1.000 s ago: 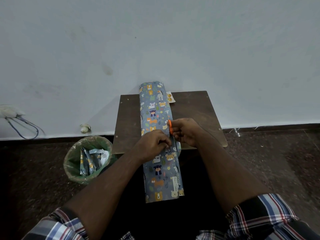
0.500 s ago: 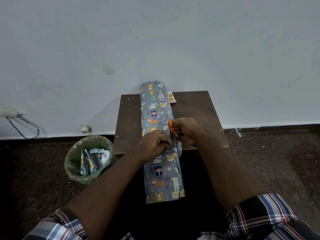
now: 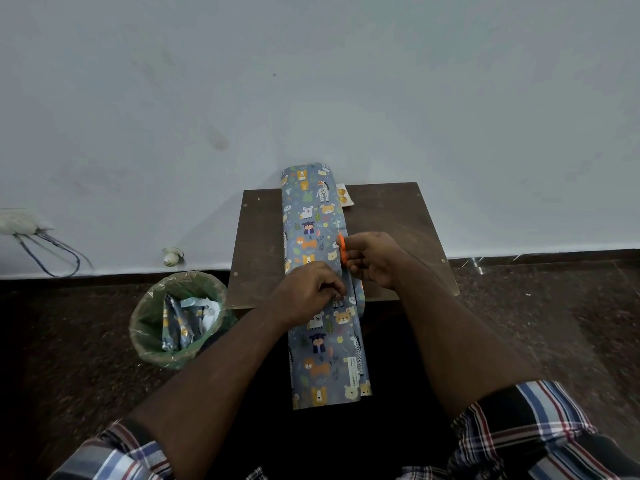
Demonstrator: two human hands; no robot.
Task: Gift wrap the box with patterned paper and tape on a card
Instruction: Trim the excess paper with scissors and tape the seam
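Patterned paper (image 3: 313, 237) lying as a long strip from 12 o'clock at the wall down over the near edge of the small brown tabletop (image 3: 388, 216) to 6 o'clock, overhanging toward the lap. Left hand (image 3: 308, 292) curled, fingertips pinching and pressing the paper at the tabletop's near edge. Right hand (image 3: 372, 259) at about 3 o'clock of the strip, clenched round orange-handled scissors (image 3: 342, 251), blades against the paper's right edge; cut itself too small to make out. Box not discernible; possibly under the paper, cannot tell. Small printed card (image 3: 344, 196) peeking out at 1 o'clock beside the strip. Green-lined bin (image 3: 149, 327) at 8 o'clock on the floor, holding scraps of the same print. Paper likely light, thin and glossy, so prone to slipping, curling and tearing off-line. Best held flat and taut just beside the blades, near the cut line, never by the free overhanging end.
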